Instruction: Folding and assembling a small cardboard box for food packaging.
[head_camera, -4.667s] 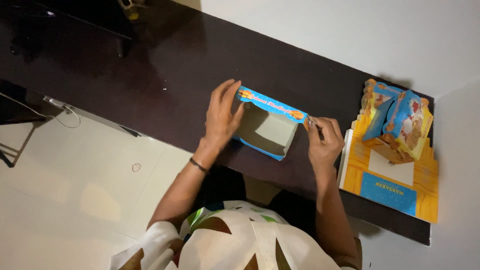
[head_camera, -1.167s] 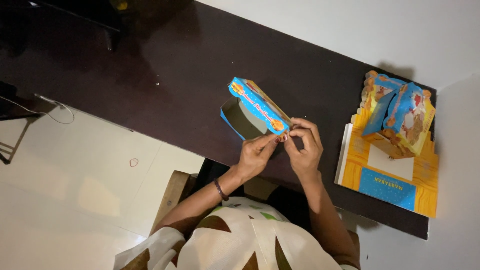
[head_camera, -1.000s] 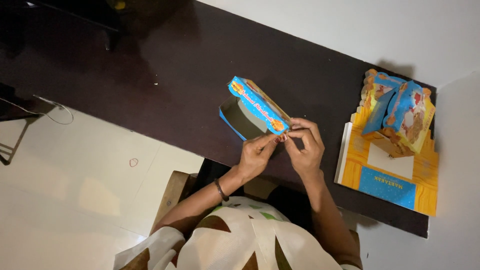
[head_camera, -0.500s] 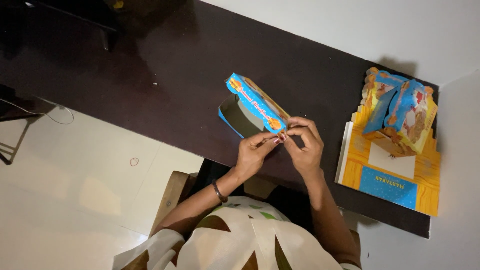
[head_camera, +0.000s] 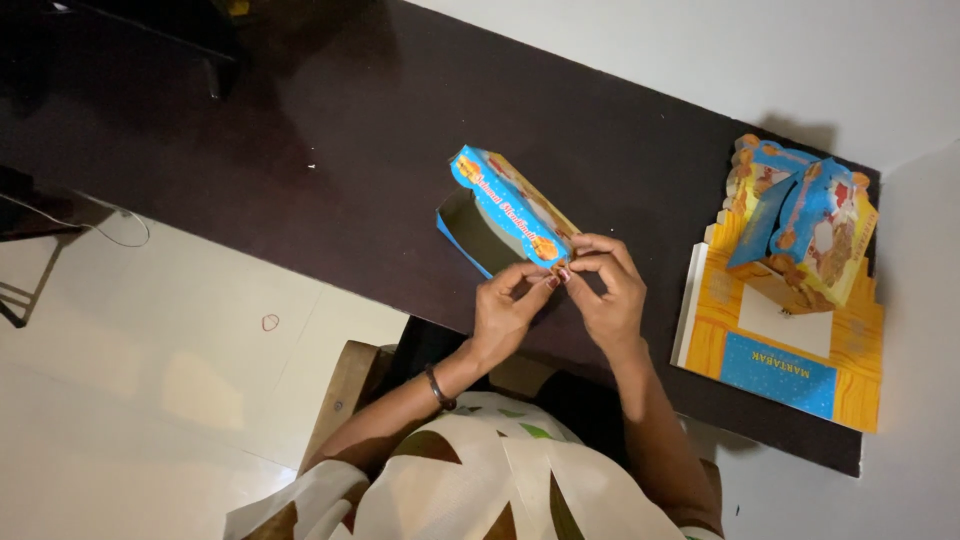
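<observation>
The person sits at a dark table (head_camera: 330, 150) and works with both hands on a blue carton (head_camera: 505, 215). The carton is a long box of blue cardboard with orange and yellow print. It lies near the middle of the table, tilted, so that one end points to about 10 o'clock and the other end to about 4 o'clock. The end at 10 o'clock is open and the inside looks dark.

The left hand (head_camera: 505, 310) is at the 4 o'clock end of the carton, with the fingers curled narrow and the fingertips pinching the carton's corner. A dark bracelet (head_camera: 436, 386) is on this wrist. The right hand (head_camera: 608, 295) is just beside it, also curled narrow, and its fingertips touch the same end of the carton from the other side. The two hands almost meet there.

At about 3 o'clock from the carton, well apart from it, a stack of flat cartons (head_camera: 780, 340) in yellow and blue lies at the table's end. On this stack stand some folded boxes (head_camera: 805, 225) of the same kind.
</observation>
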